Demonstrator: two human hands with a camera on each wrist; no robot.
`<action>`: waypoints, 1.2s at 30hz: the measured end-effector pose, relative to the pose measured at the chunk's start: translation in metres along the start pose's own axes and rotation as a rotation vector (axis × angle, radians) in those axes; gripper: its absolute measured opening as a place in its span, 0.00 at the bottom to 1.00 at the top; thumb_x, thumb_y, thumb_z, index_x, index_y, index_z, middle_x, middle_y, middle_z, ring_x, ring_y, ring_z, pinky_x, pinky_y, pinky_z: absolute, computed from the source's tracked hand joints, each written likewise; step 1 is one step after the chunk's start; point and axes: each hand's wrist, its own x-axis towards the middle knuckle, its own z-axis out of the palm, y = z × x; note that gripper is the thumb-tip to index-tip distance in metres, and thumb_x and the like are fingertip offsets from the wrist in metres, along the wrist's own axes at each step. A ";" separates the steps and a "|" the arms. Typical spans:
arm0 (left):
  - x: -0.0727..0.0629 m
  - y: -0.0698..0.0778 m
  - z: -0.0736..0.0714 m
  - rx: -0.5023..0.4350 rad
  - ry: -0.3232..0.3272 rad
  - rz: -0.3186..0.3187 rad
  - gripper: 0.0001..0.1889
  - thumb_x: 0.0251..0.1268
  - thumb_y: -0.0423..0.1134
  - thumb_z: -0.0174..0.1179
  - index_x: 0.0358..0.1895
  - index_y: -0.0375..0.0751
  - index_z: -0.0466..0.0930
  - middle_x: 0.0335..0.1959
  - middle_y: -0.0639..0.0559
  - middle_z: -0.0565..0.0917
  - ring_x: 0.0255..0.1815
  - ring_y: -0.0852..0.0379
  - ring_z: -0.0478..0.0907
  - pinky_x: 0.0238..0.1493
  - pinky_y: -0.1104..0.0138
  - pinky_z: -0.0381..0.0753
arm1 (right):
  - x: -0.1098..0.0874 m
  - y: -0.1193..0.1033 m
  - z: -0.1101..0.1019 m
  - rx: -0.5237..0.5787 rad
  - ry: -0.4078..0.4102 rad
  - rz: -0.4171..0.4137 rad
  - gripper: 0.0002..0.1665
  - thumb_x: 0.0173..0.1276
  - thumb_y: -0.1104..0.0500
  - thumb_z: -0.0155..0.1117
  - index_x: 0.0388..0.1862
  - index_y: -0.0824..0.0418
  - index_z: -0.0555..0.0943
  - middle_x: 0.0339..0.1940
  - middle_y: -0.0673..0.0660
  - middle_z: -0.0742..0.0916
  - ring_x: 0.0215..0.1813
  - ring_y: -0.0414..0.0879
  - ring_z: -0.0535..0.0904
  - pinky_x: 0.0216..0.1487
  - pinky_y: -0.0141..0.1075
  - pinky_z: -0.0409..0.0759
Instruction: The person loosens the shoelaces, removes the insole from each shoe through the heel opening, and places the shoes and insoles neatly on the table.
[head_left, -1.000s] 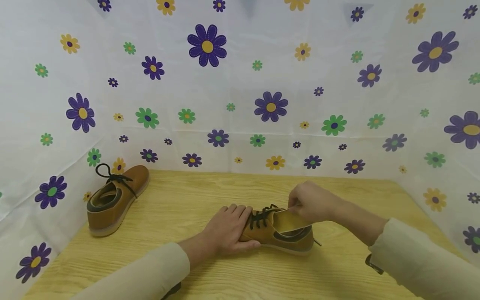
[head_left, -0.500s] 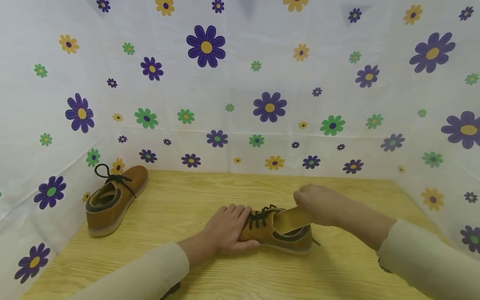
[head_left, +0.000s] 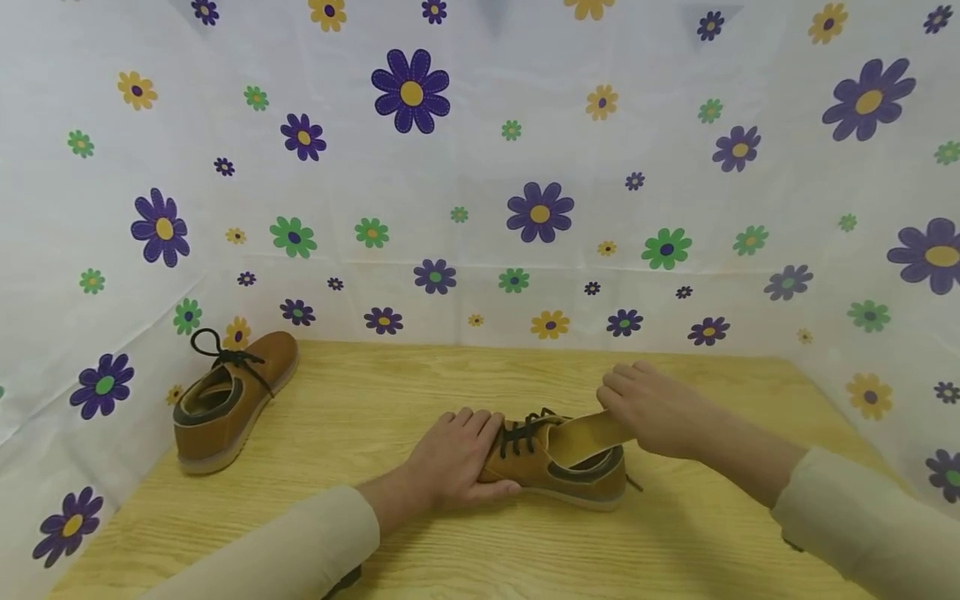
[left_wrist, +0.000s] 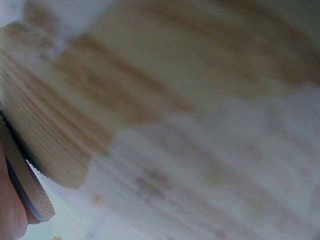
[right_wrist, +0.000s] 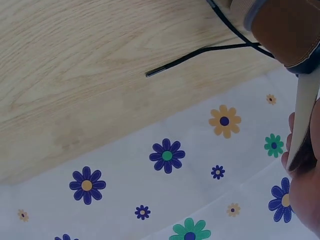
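Observation:
In the head view, a brown lace-up shoe point(head_left: 525, 482) lies on the wooden table with its toe to the left. Over its toe my left hand point(head_left: 452, 460) grips, fingers across the top and thumb along the near side. My right hand point(head_left: 667, 412) pinches the heel end of a tan insole point(head_left: 588, 437), which slants up out of the shoe's opening; its front part is hidden inside. At the right edge of the right wrist view, the pale insole point(right_wrist: 303, 112) shows between thumb and fingers. The left wrist view catches the shoe's ribbed sole edge point(left_wrist: 30, 185) beside a finger.
A matching brown shoe point(head_left: 240, 400) with a tied black lace stands at the table's left back. Flower-printed white cloth point(head_left: 465, 167) rises behind and along both sides of the wooden table point(head_left: 420, 554). A loose dark lace point(right_wrist: 200, 51) trails on the tabletop.
My right hand has moved to the right, drawing the insole further out of the shoe, with more of it exposed. My left hand and the shoe have stayed in place.

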 end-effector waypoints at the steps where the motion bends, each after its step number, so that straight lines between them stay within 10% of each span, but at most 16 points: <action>1: 0.000 0.000 0.000 -0.001 0.004 -0.001 0.51 0.61 0.82 0.35 0.69 0.40 0.68 0.59 0.48 0.79 0.56 0.49 0.77 0.56 0.54 0.78 | 0.000 0.001 -0.001 0.005 -0.001 -0.001 0.24 0.41 0.74 0.71 0.36 0.58 0.72 0.30 0.49 0.72 0.36 0.46 0.67 0.42 0.40 0.71; 36: -0.001 0.000 -0.002 -0.016 -0.012 -0.009 0.52 0.62 0.81 0.33 0.70 0.39 0.67 0.61 0.46 0.78 0.59 0.48 0.76 0.58 0.53 0.77 | -0.034 0.052 -0.006 -0.112 0.186 0.093 0.13 0.53 0.73 0.60 0.37 0.61 0.76 0.32 0.54 0.77 0.38 0.51 0.72 0.41 0.42 0.70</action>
